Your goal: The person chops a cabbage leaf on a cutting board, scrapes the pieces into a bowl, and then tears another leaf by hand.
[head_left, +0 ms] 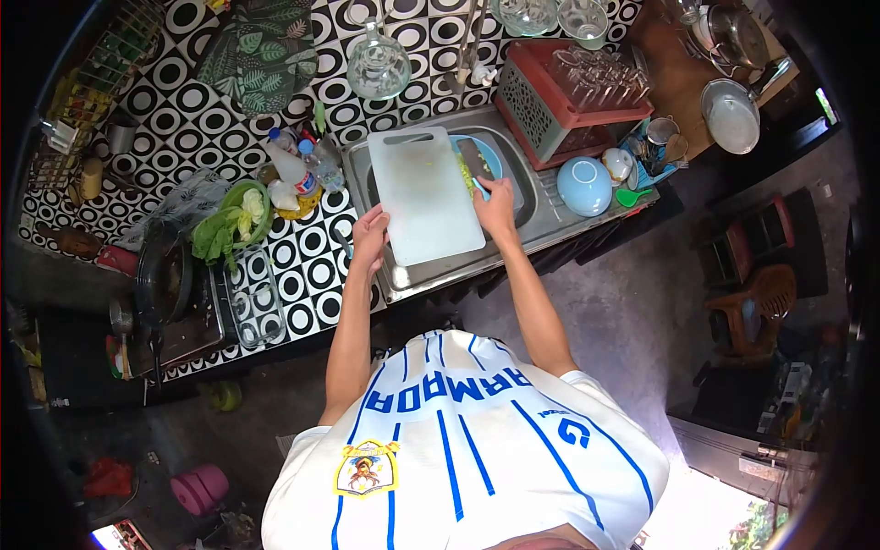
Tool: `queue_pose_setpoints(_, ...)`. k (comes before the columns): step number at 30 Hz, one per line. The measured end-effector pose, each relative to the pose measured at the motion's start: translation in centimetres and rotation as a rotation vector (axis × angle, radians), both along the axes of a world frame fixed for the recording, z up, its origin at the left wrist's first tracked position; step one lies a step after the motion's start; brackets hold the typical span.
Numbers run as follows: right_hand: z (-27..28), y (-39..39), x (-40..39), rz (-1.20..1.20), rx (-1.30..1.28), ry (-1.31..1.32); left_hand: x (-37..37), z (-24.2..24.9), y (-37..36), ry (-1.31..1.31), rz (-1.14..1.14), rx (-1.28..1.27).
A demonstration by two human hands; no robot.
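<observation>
A white cutting board [423, 197] lies across the left part of a steel sink [541, 209]. My left hand [369, 231] grips the board's near left edge. My right hand [497, 209] is closed on a knife [474, 170] with a light blue handle, at the board's right edge. The blade rests against chopped green bits beside a blue plate [493, 154] down in the sink.
A green colander of leafy vegetables [240, 220] and bottles [295, 172] stand left of the sink on the black-and-white counter. A dark pan [165, 275] sits on a stove farther left. A red crate of glasses [573, 92] and an upturned blue bowl [584, 185] are on the right.
</observation>
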State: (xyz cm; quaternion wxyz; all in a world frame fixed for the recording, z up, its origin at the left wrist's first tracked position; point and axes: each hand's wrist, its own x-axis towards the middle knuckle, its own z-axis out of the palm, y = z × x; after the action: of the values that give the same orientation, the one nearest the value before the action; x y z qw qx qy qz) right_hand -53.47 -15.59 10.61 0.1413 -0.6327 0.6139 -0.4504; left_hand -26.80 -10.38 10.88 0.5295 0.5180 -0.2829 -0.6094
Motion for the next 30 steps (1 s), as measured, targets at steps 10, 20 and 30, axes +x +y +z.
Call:
queue_pose_setpoints(10,2.3,2.7,3.2,0.314,0.133,-0.072,0.1,-0.3,-0.1,0.005,0.001,-0.009)
queue_pose_setpoints(20,-1.3,0.4,0.0,0.051,0.047,-0.031,3.4,-4.4,1.2,0.028,0.066,0.001)
queue_pose_setpoints(30,-0.2,5.1,6.0,0.195,0.026,-0.152,8.3,-4.5,7.6,0.118,0.248,-0.013)
